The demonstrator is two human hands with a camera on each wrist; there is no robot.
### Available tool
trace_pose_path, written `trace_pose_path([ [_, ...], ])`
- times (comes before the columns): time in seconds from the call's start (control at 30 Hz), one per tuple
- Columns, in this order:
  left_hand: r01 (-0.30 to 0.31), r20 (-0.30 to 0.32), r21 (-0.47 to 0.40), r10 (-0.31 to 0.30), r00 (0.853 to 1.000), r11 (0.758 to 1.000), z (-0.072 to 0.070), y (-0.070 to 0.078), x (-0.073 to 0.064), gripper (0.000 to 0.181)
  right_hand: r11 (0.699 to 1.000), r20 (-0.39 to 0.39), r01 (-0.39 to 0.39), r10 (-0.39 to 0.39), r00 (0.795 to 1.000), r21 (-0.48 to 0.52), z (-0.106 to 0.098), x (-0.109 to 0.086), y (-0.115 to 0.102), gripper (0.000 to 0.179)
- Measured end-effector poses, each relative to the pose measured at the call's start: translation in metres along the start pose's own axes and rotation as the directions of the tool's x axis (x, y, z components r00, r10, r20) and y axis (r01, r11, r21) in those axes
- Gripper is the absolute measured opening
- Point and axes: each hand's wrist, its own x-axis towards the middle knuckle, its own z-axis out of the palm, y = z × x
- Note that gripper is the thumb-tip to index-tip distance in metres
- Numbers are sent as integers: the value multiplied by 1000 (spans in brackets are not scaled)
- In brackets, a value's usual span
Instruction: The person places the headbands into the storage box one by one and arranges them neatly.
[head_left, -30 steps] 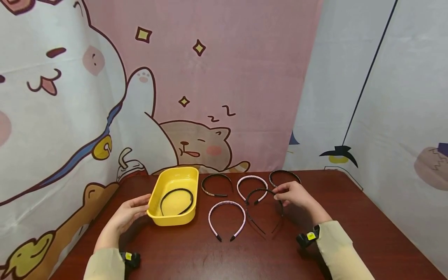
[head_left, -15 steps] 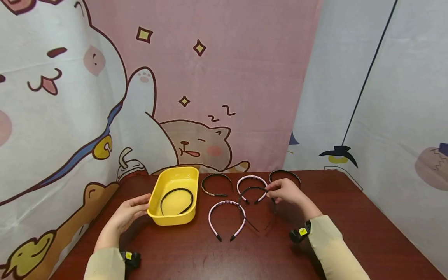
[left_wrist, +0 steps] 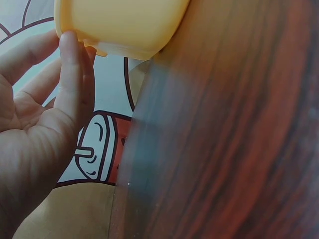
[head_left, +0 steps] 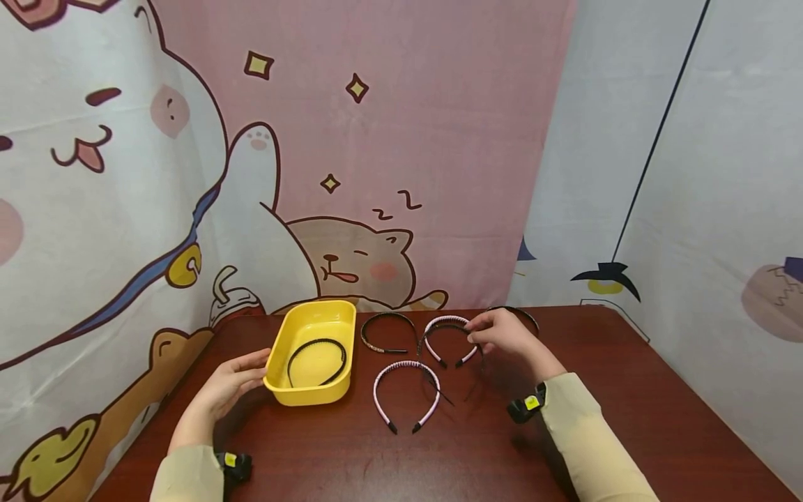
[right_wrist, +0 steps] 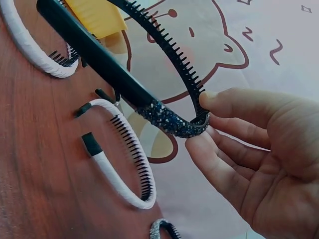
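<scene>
My right hand [head_left: 507, 339] pinches a black toothed headband [right_wrist: 172, 122] at its sparkly, dark-sequinned crown, between thumb and fingers. The headband hangs above the table with its ends pointing left and down. My left hand [head_left: 227, 387] has its fairly straight fingers against the left side of a yellow tub [head_left: 307, 397], just at the rim. Inside the tub, one black headband [head_left: 318, 340] leans on the wall. Beneath and left of the held headband lie a front pink headband [head_left: 376, 394] and a back pink headband [right_wrist: 149, 189], both with black tips.
A dark glittery headband [head_left: 389, 314] lies right of the tub. Another dark headband [head_left: 529, 318] at the table's back edge is partly hidden by my right hand. A cartoon cloth [head_left: 477, 174] hangs behind the brown table [head_left: 389, 467].
My right hand has moved left and slightly up with the black headband, which now passes over the back pink headband. My left hand and the tub stay where they were.
</scene>
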Motion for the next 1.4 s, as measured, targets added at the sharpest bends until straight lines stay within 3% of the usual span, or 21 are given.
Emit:
trace_pose_path([
  [0.47, -9, 20, -17, 9, 1000, 1000, 0, 5, -2, 62, 996, 37, -1, 5, 999, -93, -5, 18, -23, 23],
  [0.9, -12, 17, -18, 12, 1000, 1000, -2, 5, -4, 62, 999, 63, 41, -40, 997, -15, 2, 39, -47, 24],
  [1.1, -13, 11, -17, 13, 1000, 1000, -3, 5, -5, 61, 998, 83, 50, -45, 996, -49, 1, 53, -52, 26],
  [1.4, -34, 28, -14, 34, 999, 999, -1, -1, -1, 61, 999, 72, 19, -22, 997, 36, 9, 67, -48, 30],
])
